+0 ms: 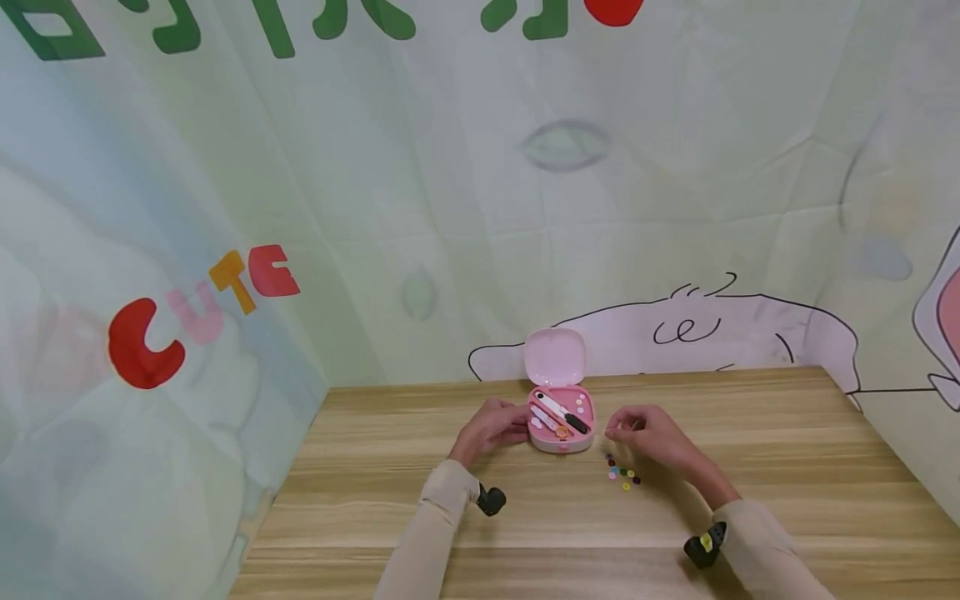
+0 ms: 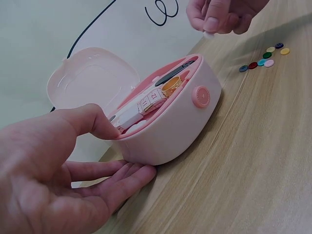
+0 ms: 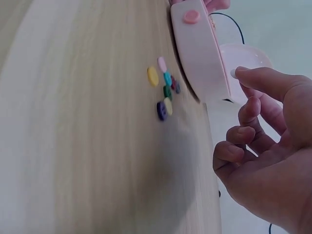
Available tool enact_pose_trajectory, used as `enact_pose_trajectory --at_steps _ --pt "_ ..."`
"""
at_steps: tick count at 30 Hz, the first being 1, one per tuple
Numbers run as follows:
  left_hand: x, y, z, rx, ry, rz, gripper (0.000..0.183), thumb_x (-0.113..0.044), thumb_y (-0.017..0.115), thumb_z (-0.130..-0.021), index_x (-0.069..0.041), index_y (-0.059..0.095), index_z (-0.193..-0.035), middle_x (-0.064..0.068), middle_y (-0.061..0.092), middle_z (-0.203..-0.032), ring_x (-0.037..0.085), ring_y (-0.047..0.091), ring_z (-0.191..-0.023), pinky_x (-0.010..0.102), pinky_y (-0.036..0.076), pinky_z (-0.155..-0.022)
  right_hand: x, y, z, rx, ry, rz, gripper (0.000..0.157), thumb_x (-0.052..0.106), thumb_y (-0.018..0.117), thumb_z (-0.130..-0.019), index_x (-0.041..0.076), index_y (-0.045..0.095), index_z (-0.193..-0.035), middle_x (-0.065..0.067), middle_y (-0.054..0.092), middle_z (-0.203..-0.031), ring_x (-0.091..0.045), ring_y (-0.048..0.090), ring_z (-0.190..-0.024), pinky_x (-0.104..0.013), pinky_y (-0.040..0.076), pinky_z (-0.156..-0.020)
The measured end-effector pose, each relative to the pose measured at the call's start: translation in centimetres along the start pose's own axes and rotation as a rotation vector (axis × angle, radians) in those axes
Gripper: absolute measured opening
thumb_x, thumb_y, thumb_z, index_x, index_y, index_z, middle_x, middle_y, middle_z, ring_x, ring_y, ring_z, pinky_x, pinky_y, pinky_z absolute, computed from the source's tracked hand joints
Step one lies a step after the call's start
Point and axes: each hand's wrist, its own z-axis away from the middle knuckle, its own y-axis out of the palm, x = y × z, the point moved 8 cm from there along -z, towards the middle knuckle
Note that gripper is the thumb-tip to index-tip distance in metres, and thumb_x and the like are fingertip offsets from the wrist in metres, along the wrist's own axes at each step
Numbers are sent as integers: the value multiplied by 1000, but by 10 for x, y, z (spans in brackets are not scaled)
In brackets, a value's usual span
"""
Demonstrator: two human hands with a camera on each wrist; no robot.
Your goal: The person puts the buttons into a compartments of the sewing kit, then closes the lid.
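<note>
A pink sewing box (image 1: 551, 447) stands on the table with its lid (image 1: 555, 357) raised. My left hand (image 1: 491, 427) holds the box's left side, thumb on the rim and fingers against the lower wall. Inside lie a folded measuring tape (image 2: 148, 101), a gold ring-like thimble (image 2: 170, 87), a long white-and-black tool (image 1: 562, 412) and several small pale buttons (image 1: 580, 404). Just right of the box, my right hand (image 1: 654, 433) pinches a small white button (image 3: 234, 73) between thumb and index finger, above the table. The fingers partly hide that button.
Several loose coloured buttons (image 1: 623, 472) lie on the wooden table (image 1: 360, 500) in front of the right hand, to the right of the box. Behind the table's back edge hangs a printed curtain (image 1: 420, 208).
</note>
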Motion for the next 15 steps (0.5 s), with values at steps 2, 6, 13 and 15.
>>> enact_pose_trajectory --at_steps 2,6,13,15 --pt "0 0 0 2 -2 -2 21 -12 68 -99 6 71 -109 14 74 -96 18 70 -84 34 63 -85 0 3 -4 -4 7 -9 11 22 77 -95 12 74 -98 -5 58 -84 -23 51 -81 -28 45 -63" --pt "0 0 1 3 -3 -8 21 -12 68 -99 6 70 -109 14 73 -96 18 70 -84 34 63 -84 1 8 -12 -9 22 -37 12 23 77 -95 11 75 -98 -5 59 -84 -23 51 -81 -28 45 -63" --pt "0 -1 0 1 -4 -7 20 -12 67 -100 6 71 -107 14 73 -96 19 70 -85 33 63 -84 5 15 -19 -5 44 -87 13 23 74 -98 12 75 -103 -7 59 -89 -25 51 -85 -30 45 -67" --pt "0 -1 0 2 -4 -6 20 -12 67 -100 6 71 -106 14 73 -97 19 70 -85 33 63 -84 8 15 -20 -6 45 -101 14 23 74 -98 11 74 -104 -7 58 -90 -25 51 -85 -30 46 -66"
